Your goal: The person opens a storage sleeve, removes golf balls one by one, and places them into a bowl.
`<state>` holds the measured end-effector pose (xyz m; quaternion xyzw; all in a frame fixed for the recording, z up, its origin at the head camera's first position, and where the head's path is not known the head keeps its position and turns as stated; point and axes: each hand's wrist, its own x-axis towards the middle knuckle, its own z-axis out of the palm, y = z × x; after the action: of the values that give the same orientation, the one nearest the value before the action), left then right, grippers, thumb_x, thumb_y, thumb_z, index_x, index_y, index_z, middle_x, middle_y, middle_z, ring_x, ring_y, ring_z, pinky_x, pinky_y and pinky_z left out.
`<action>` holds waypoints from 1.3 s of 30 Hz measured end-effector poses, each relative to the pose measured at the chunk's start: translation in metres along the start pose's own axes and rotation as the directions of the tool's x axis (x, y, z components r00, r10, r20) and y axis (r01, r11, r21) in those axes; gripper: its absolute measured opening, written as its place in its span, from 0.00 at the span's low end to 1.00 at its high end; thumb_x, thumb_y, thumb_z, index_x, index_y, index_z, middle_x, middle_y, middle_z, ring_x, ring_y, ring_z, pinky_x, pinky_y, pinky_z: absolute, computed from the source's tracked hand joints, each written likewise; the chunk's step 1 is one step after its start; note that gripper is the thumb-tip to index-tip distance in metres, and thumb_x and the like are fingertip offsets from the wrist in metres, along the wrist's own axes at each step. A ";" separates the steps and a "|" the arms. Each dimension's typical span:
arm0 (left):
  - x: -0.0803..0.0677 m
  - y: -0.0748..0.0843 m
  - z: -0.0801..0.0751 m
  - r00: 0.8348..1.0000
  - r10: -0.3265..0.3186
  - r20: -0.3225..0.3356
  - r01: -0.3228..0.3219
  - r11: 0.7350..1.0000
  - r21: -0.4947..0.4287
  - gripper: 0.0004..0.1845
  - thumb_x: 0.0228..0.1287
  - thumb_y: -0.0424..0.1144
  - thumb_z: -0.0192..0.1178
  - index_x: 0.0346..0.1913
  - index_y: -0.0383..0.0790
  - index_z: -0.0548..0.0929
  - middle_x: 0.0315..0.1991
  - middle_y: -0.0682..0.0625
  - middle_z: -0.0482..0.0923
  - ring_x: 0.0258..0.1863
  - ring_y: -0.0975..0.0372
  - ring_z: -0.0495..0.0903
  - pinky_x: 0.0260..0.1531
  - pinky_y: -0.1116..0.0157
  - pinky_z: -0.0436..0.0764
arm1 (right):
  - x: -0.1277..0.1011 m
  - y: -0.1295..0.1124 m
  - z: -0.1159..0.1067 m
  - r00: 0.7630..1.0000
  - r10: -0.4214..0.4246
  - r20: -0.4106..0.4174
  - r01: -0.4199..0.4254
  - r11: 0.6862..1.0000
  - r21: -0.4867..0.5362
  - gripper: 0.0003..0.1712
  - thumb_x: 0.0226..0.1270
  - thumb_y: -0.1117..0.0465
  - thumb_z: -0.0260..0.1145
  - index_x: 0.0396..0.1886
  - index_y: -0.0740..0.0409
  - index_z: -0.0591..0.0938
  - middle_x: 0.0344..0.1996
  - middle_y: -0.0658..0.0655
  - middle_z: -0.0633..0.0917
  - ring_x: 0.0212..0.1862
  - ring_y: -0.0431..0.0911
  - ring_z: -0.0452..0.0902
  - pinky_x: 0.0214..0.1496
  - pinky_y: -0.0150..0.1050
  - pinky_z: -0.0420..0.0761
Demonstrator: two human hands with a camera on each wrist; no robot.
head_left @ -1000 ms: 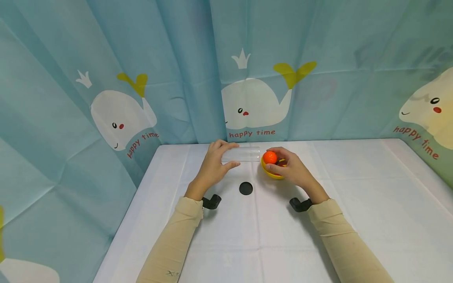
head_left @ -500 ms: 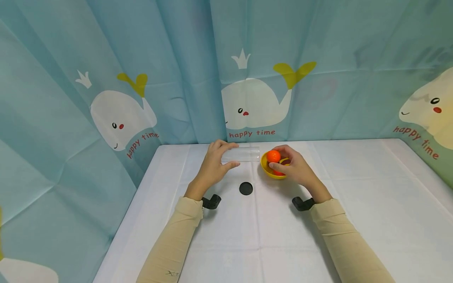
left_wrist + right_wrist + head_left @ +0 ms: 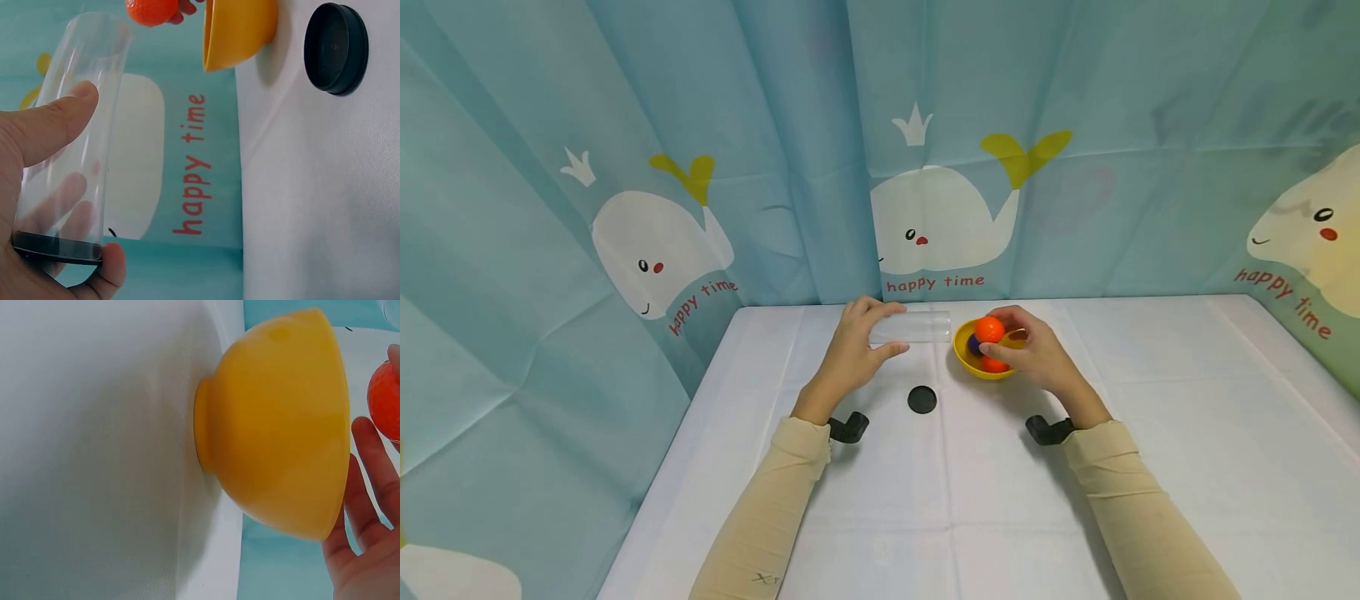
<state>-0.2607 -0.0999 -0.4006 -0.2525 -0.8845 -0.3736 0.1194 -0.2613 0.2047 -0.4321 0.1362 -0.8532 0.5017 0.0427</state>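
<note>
My left hand (image 3: pixel 850 354) grips a clear plastic tube (image 3: pixel 912 327) held sideways above the table, its open end toward the bowl. In the left wrist view the tube (image 3: pixel 69 137) has a black cap at the palm end and my thumb lies across it. My right hand (image 3: pixel 1030 354) pinches an orange ball (image 3: pixel 989 329) just above a yellow bowl (image 3: pixel 964 354). Another orange ball (image 3: pixel 996 364) and a dark blue ball (image 3: pixel 973 342) lie in the bowl. The right wrist view shows the bowl (image 3: pixel 281 425) from outside and an edge of the held ball (image 3: pixel 384 400).
A round black lid (image 3: pixel 922 400) lies on the white tablecloth (image 3: pixel 925 500) in front of the tube, also in the left wrist view as the lid (image 3: pixel 335 49). Blue whale-print curtains (image 3: pixel 700 167) close in the table at the back and both sides.
My right hand has carried the orange ball to the right, away from the tube's mouth, to a spot over the bowl. The left hand and tube have stayed still.
</note>
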 end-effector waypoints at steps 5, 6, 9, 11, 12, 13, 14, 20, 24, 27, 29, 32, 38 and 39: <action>0.000 0.000 0.000 1.000 0.001 -0.002 -0.001 1.000 -0.001 0.29 0.61 0.43 0.74 0.65 0.47 0.80 0.53 0.48 0.75 0.57 0.54 0.69 0.59 0.53 0.76 | 0.000 0.004 -0.004 1.000 0.006 -0.013 -0.006 1.000 -0.020 0.26 0.67 0.60 0.72 0.61 0.63 0.76 0.55 0.64 0.82 0.56 0.54 0.73 0.61 0.47 0.71; 0.000 0.000 0.000 1.000 -0.001 -0.002 0.001 1.000 -0.001 0.29 0.61 0.43 0.74 0.65 0.47 0.80 0.53 0.48 0.74 0.57 0.54 0.69 0.59 0.53 0.76 | 0.001 0.005 -0.005 1.000 0.006 -0.015 -0.006 1.000 -0.023 0.26 0.67 0.60 0.73 0.61 0.63 0.76 0.56 0.64 0.81 0.56 0.54 0.73 0.61 0.47 0.71; 0.000 0.000 0.000 1.000 -0.006 0.000 0.006 1.000 0.002 0.29 0.61 0.43 0.74 0.65 0.48 0.80 0.53 0.48 0.74 0.57 0.54 0.69 0.59 0.53 0.76 | 0.001 0.008 -0.006 1.000 -0.004 -0.018 0.003 1.000 -0.028 0.26 0.67 0.60 0.73 0.61 0.63 0.76 0.55 0.65 0.81 0.56 0.55 0.73 0.62 0.48 0.71; 0.000 0.000 0.000 1.000 -0.009 0.002 0.009 1.000 0.002 0.29 0.61 0.43 0.74 0.65 0.48 0.80 0.53 0.48 0.75 0.58 0.54 0.69 0.60 0.52 0.76 | 0.001 0.009 -0.006 1.000 -0.013 -0.022 0.012 1.000 -0.029 0.26 0.67 0.60 0.73 0.61 0.64 0.76 0.55 0.65 0.82 0.56 0.55 0.73 0.62 0.48 0.71; 0.000 0.000 0.000 1.000 -0.009 0.002 0.009 1.000 0.003 0.29 0.61 0.43 0.74 0.65 0.48 0.80 0.53 0.48 0.75 0.58 0.54 0.69 0.60 0.52 0.76 | 0.001 0.009 -0.006 1.000 -0.017 -0.023 0.017 0.999 -0.031 0.26 0.67 0.61 0.73 0.61 0.65 0.76 0.55 0.65 0.82 0.56 0.54 0.73 0.62 0.47 0.71; 0.000 0.000 0.000 1.000 -0.010 0.002 0.009 1.000 0.003 0.28 0.61 0.43 0.74 0.65 0.48 0.81 0.53 0.48 0.75 0.58 0.54 0.69 0.60 0.52 0.76 | 0.000 0.009 -0.007 0.999 -0.022 -0.026 0.022 0.999 -0.035 0.26 0.67 0.61 0.73 0.61 0.65 0.76 0.55 0.65 0.82 0.56 0.54 0.73 0.62 0.47 0.71; 0.000 0.000 0.000 1.000 -0.011 0.002 0.011 1.000 0.002 0.28 0.61 0.43 0.74 0.65 0.48 0.81 0.53 0.48 0.75 0.58 0.53 0.69 0.60 0.52 0.76 | 0.001 0.010 -0.007 0.999 -0.023 -0.029 0.022 0.999 -0.038 0.26 0.66 0.61 0.73 0.61 0.65 0.76 0.55 0.65 0.82 0.56 0.54 0.73 0.62 0.47 0.71; 0.000 0.000 0.000 1.000 -0.013 0.003 0.013 1.000 0.003 0.29 0.61 0.43 0.74 0.65 0.48 0.80 0.53 0.48 0.75 0.59 0.54 0.70 0.61 0.53 0.76 | 0.001 0.012 -0.009 0.998 -0.039 -0.048 0.036 0.998 -0.057 0.26 0.65 0.62 0.73 0.60 0.66 0.77 0.56 0.66 0.80 0.57 0.55 0.71 0.62 0.49 0.70; 0.000 0.000 0.000 1.000 -0.016 0.003 0.016 1.000 0.001 0.29 0.60 0.43 0.75 0.65 0.48 0.80 0.53 0.48 0.75 0.59 0.54 0.69 0.61 0.53 0.76 | 0.000 0.014 -0.010 0.998 -0.038 -0.056 0.033 0.996 -0.078 0.27 0.66 0.62 0.74 0.61 0.66 0.77 0.57 0.66 0.79 0.60 0.58 0.68 0.62 0.52 0.68; 0.000 0.000 0.000 1.000 -0.019 0.004 0.019 1.000 0.001 0.29 0.60 0.43 0.75 0.65 0.48 0.80 0.53 0.48 0.74 0.59 0.54 0.69 0.61 0.53 0.76 | 0.000 0.016 -0.011 0.998 -0.021 -0.056 0.016 0.996 -0.089 0.27 0.66 0.61 0.74 0.61 0.66 0.77 0.58 0.66 0.78 0.61 0.60 0.66 0.63 0.54 0.67; 0.000 0.000 0.000 1.000 -0.021 0.006 0.021 1.000 0.001 0.29 0.60 0.43 0.74 0.65 0.48 0.80 0.53 0.48 0.74 0.59 0.54 0.69 0.61 0.53 0.76 | 0.000 0.018 -0.011 0.998 -0.011 -0.055 0.006 0.996 -0.092 0.28 0.66 0.61 0.74 0.62 0.66 0.77 0.58 0.66 0.77 0.62 0.61 0.66 0.64 0.56 0.67; 0.000 0.000 0.001 1.000 -0.028 0.011 0.028 1.000 -0.003 0.29 0.61 0.43 0.74 0.65 0.48 0.80 0.53 0.49 0.74 0.59 0.54 0.69 0.61 0.53 0.76 | 0.001 0.020 -0.011 0.999 0.004 -0.052 -0.009 0.995 -0.098 0.28 0.66 0.61 0.74 0.62 0.66 0.77 0.58 0.67 0.77 0.62 0.61 0.66 0.64 0.56 0.67; 0.000 0.001 0.001 0.999 -0.036 0.014 0.036 0.999 -0.005 0.29 0.61 0.44 0.74 0.65 0.49 0.80 0.54 0.49 0.74 0.60 0.54 0.69 0.62 0.53 0.76 | -0.001 0.024 -0.012 0.999 0.010 -0.042 -0.015 0.994 -0.107 0.27 0.66 0.61 0.73 0.61 0.66 0.77 0.57 0.67 0.77 0.62 0.61 0.66 0.62 0.53 0.68; 0.000 0.001 0.001 0.999 -0.037 0.014 0.037 0.999 -0.007 0.28 0.61 0.44 0.74 0.65 0.49 0.80 0.54 0.49 0.74 0.60 0.54 0.70 0.62 0.52 0.76 | -0.001 0.025 -0.012 0.999 0.012 -0.040 -0.016 0.994 -0.108 0.27 0.66 0.61 0.73 0.61 0.66 0.77 0.57 0.67 0.77 0.62 0.61 0.66 0.62 0.52 0.68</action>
<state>-0.2605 -0.0981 -0.4009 -0.2392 -0.8884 -0.3774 0.1053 -0.2675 0.2269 -0.4474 0.1178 -0.8792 0.4574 0.0635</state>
